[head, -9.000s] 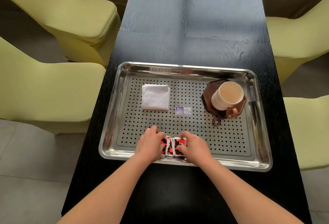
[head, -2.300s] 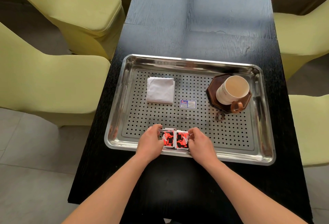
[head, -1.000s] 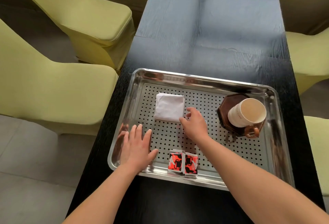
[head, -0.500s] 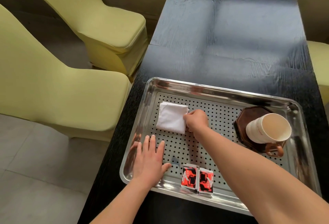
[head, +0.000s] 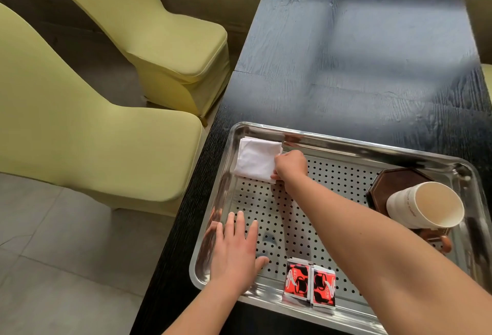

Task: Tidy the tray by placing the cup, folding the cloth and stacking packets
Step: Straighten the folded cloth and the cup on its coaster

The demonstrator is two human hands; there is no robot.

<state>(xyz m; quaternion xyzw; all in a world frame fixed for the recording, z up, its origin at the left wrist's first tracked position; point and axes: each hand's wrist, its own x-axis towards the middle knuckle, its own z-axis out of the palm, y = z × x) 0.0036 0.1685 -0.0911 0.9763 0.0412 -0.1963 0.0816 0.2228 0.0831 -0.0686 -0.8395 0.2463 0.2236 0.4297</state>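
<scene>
White cloth (head: 255, 160), folded into a square, lies in the far left corner of the steel tray (head: 346, 141), with its far edge riding up against the rim. My right grip (head: 290, 165) is closed on the cloth's right edge, with the fingers curled round it. My left grip (head: 234, 249) holds nothing. It lies flat, fingers straight and slightly spread, on the perforated floor at the tray's near left.

Just right of that thumb, two red-and-black packets (head: 310, 284) sit side by side, touching, near the tray's near rim. Whether more lie beneath them I cannot tell. On the right side of the tray a cream cup (head: 423, 207) with a brown handle sits on a dark octagonal wooden coaster (head: 391, 183), well apart from the cloth.

The tray rests on a black wood-grain desk (head: 346, 55). Two yellow-green covered chairs (head: 93, 143) stand to the left of the desk, on grey floor tiles (head: 53, 255).
</scene>
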